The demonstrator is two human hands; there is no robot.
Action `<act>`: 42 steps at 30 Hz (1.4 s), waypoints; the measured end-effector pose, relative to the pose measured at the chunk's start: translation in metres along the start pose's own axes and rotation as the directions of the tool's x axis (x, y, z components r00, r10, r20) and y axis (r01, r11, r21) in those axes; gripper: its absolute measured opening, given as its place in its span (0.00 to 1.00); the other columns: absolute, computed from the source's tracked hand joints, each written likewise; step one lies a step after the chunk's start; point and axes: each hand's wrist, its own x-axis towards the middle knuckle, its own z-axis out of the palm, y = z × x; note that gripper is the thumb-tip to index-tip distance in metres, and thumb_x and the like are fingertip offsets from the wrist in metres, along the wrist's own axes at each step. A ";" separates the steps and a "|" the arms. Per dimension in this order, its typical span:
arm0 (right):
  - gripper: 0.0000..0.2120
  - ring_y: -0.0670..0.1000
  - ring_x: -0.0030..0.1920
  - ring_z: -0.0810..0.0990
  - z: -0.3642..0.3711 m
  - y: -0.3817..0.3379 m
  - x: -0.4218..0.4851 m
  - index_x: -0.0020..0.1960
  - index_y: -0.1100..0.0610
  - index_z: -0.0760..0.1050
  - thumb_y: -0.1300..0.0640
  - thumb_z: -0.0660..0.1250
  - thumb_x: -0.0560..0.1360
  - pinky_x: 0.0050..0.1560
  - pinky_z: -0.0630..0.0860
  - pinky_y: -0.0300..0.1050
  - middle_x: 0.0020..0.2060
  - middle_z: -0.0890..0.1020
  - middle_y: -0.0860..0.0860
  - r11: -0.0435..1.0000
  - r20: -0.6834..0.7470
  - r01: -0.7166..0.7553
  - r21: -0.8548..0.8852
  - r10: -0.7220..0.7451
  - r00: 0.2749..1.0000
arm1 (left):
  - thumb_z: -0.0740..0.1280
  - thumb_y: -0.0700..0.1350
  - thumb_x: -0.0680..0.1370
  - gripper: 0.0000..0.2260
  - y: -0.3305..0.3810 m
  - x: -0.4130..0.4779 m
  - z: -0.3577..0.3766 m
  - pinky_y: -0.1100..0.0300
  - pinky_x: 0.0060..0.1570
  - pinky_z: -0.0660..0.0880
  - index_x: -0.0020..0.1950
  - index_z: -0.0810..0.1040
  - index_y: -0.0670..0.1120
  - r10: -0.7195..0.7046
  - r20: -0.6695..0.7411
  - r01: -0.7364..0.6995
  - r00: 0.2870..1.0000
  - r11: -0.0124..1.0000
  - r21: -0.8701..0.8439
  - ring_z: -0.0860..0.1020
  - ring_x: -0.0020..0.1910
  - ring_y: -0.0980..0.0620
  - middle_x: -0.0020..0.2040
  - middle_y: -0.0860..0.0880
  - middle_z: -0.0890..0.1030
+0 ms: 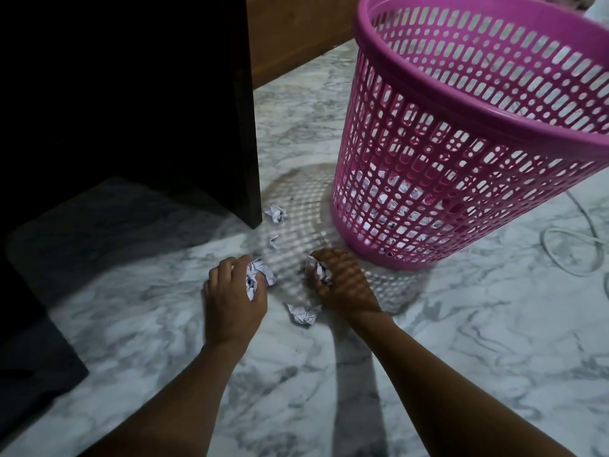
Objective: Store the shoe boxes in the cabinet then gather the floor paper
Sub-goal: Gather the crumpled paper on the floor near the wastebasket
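My left hand (232,300) is closed around a crumpled white paper ball (258,277) low over the marble floor. My right hand (342,285) grips a second crumpled paper ball (314,268) just in front of the pink mesh basket (461,133). A third paper ball (303,314) lies on the floor between my wrists. Another ball (276,213) rests by the corner of the dark cabinet (131,103), and a small scrap (273,240) lies below it. Crumpled paper shows through the basket's lower holes. No shoe boxes are in view.
The dark cabinet fills the upper left, its side panel reaching the floor. A wooden board (296,34) runs behind it. A white cable (573,249) loops on the floor at the right. A dark object (29,357) sits at the left edge.
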 end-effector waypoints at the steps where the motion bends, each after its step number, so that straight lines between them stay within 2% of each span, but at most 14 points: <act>1: 0.19 0.57 0.57 0.81 0.001 -0.001 -0.002 0.59 0.59 0.80 0.51 0.67 0.72 0.62 0.67 0.42 0.55 0.83 0.56 0.999 0.022 0.003 0.032 -0.004 1.000 | 0.66 0.47 0.74 0.16 0.000 0.000 0.000 0.48 0.46 0.73 0.60 0.79 0.47 0.010 0.001 -0.010 1.000 1.000 0.003 0.75 0.50 0.42 0.51 0.45 0.78; 5: 0.25 0.58 0.63 0.77 0.003 -0.002 -0.010 0.64 0.59 0.77 0.63 0.75 0.68 0.65 0.65 0.43 0.60 0.80 0.57 0.995 0.031 -0.026 0.094 0.023 0.999 | 0.64 0.46 0.73 0.14 0.000 -0.002 0.001 0.49 0.45 0.73 0.56 0.83 0.51 0.041 -0.025 -0.042 0.999 0.999 -0.019 0.76 0.48 0.41 0.50 0.45 0.78; 11: 0.16 0.51 0.42 0.84 -0.007 -0.010 0.006 0.50 0.60 0.82 0.56 0.80 0.66 0.48 0.73 0.37 0.44 0.86 0.54 0.980 -0.248 -0.060 0.188 0.106 0.963 | 0.65 0.46 0.72 0.11 -0.001 -0.002 0.002 0.50 0.45 0.72 0.52 0.83 0.51 0.013 -0.004 -0.013 1.000 1.000 -0.009 0.76 0.48 0.41 0.50 0.47 0.78; 13: 0.13 0.47 0.42 0.83 -0.015 -0.021 -0.001 0.51 0.59 0.82 0.56 0.75 0.68 0.48 0.77 0.38 0.44 0.85 0.50 0.957 -0.297 -0.063 0.282 0.149 0.943 | 0.64 0.49 0.73 0.11 -0.002 -0.002 0.002 0.49 0.46 0.72 0.53 0.82 0.51 0.013 0.016 -0.012 1.000 1.000 -0.013 0.75 0.49 0.42 0.51 0.47 0.77; 16: 0.16 0.42 0.46 0.78 -0.017 -0.043 -0.025 0.55 0.56 0.82 0.62 0.73 0.67 0.52 0.74 0.32 0.48 0.83 0.48 0.929 -0.178 0.005 0.370 0.065 0.982 | 0.62 0.53 0.75 0.14 -0.002 -0.002 0.001 0.49 0.46 0.73 0.54 0.82 0.51 0.019 0.023 -0.019 1.000 0.999 -0.028 0.75 0.50 0.42 0.52 0.46 0.77; 19: 0.20 0.50 0.50 0.79 -0.002 -0.054 -0.051 0.59 0.49 0.78 0.57 0.71 0.67 0.51 0.76 0.45 0.51 0.81 0.50 0.975 0.019 0.041 0.218 -0.047 0.999 | 0.64 0.51 0.75 0.13 -0.004 -0.002 0.001 0.48 0.46 0.73 0.56 0.82 0.51 0.040 0.029 -0.039 0.999 0.999 -0.029 0.75 0.50 0.41 0.52 0.45 0.77; 21: 0.17 0.52 0.49 0.79 0.009 -0.052 -0.061 0.57 0.47 0.77 0.50 0.67 0.68 0.49 0.74 0.49 0.49 0.81 0.48 0.996 -0.028 0.071 0.056 -0.070 0.997 | 0.67 0.48 0.73 0.13 -0.006 -0.002 0.003 0.48 0.45 0.74 0.56 0.83 0.51 0.057 0.032 -0.056 0.998 0.998 -0.023 0.76 0.49 0.40 0.52 0.45 0.77; 24: 0.13 0.52 0.50 0.78 0.014 -0.050 -0.065 0.56 0.47 0.78 0.47 0.68 0.72 0.52 0.71 0.52 0.49 0.81 0.46 0.996 -0.128 0.087 -0.002 -0.086 0.988 | 0.68 0.46 0.72 0.12 -0.008 -0.001 0.002 0.47 0.45 0.74 0.55 0.82 0.50 0.062 0.031 -0.060 0.998 0.997 -0.043 0.76 0.49 0.40 0.52 0.45 0.77; 28: 0.11 0.52 0.49 0.78 0.014 -0.049 -0.069 0.54 0.49 0.78 0.46 0.68 0.74 0.48 0.72 0.49 0.47 0.80 0.47 0.970 -0.064 0.242 0.029 -0.240 0.969 | 0.66 0.46 0.72 0.12 -0.007 -0.002 0.000 0.46 0.47 0.74 0.54 0.81 0.51 0.061 0.041 -0.058 0.997 0.996 -0.071 0.76 0.49 0.40 0.51 0.45 0.77; 32: 0.09 0.51 0.45 0.76 0.014 -0.049 -0.065 0.50 0.49 0.79 0.55 0.72 0.70 0.43 0.74 0.44 0.45 0.77 0.47 0.934 -0.031 0.329 0.138 -0.328 0.944 | 0.67 0.45 0.71 0.12 -0.010 0.000 -0.002 0.47 0.47 0.74 0.54 0.79 0.53 0.070 0.048 -0.065 0.996 0.995 -0.081 0.76 0.49 0.41 0.51 0.47 0.76; 34: 0.12 0.48 0.45 0.78 0.014 -0.044 -0.055 0.48 0.47 0.80 0.59 0.75 0.67 0.45 0.72 0.37 0.45 0.78 0.45 0.941 -0.037 0.264 0.213 -0.262 0.964 | 0.66 0.46 0.72 0.11 -0.011 0.000 -0.002 0.49 0.47 0.73 0.53 0.80 0.53 0.067 0.046 -0.063 0.997 0.995 -0.081 0.75 0.49 0.42 0.51 0.48 0.76; 36: 0.14 0.49 0.47 0.80 0.013 -0.041 -0.035 0.52 0.50 0.82 0.58 0.75 0.67 0.49 0.70 0.34 0.47 0.81 0.48 0.970 -0.057 0.114 0.214 -0.104 0.993 | 0.64 0.47 0.72 0.11 -0.011 -0.001 -0.002 0.50 0.47 0.73 0.53 0.80 0.53 0.063 0.037 -0.059 0.997 0.994 -0.092 0.75 0.49 0.43 0.51 0.48 0.76; 39: 0.13 0.52 0.42 0.83 0.011 -0.042 0.010 0.49 0.58 0.83 0.51 0.68 0.71 0.47 0.77 0.41 0.44 0.84 0.52 0.995 -0.218 0.019 0.094 0.002 0.976 | 0.64 0.47 0.73 0.12 -0.010 -0.002 -0.002 0.51 0.49 0.72 0.54 0.81 0.52 0.058 0.048 -0.055 0.997 0.996 -0.067 0.75 0.50 0.44 0.53 0.48 0.76; 42: 0.19 0.50 0.46 0.81 0.001 -0.051 0.052 0.54 0.59 0.81 0.46 0.63 0.75 0.53 0.79 0.48 0.48 0.83 0.50 0.986 -0.115 -0.010 0.168 0.030 0.993 | 0.66 0.45 0.73 0.12 -0.009 -0.002 -0.003 0.52 0.50 0.72 0.55 0.81 0.52 0.033 0.081 -0.028 0.996 0.998 -0.057 0.74 0.51 0.44 0.53 0.48 0.76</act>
